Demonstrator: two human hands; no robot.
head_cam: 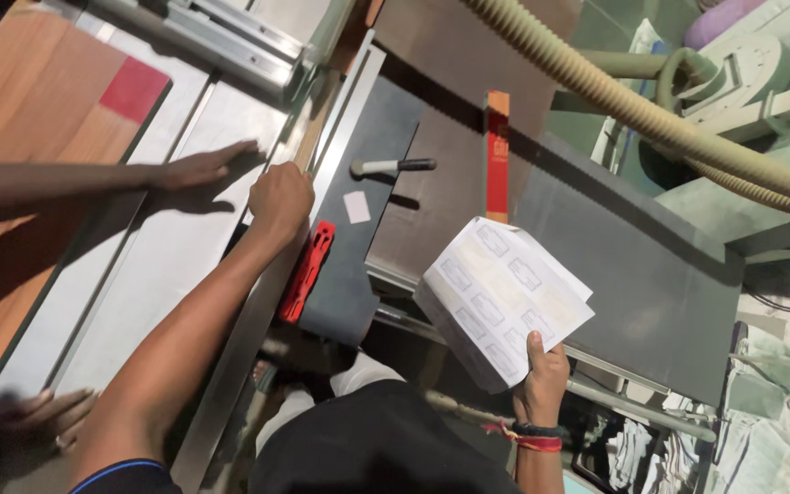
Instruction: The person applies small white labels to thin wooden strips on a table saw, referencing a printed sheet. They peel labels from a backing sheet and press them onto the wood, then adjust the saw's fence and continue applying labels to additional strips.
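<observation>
White paper sheets (503, 297) sit pinched in your right hand (541, 370), lower centre; left hand (278, 197) is fisted on the saw-table rail (230, 366), grip contents unclear. One-handed, the sheets could slip; another person's hand (198, 166) crowds yours

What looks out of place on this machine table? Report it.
Nothing spilled or broken. A small white slip lies loose on the dark machine table, and a red plastic piece lies slanted along the metal rail, just below the clenched left hand. The right hand holds paper sheets.
</observation>
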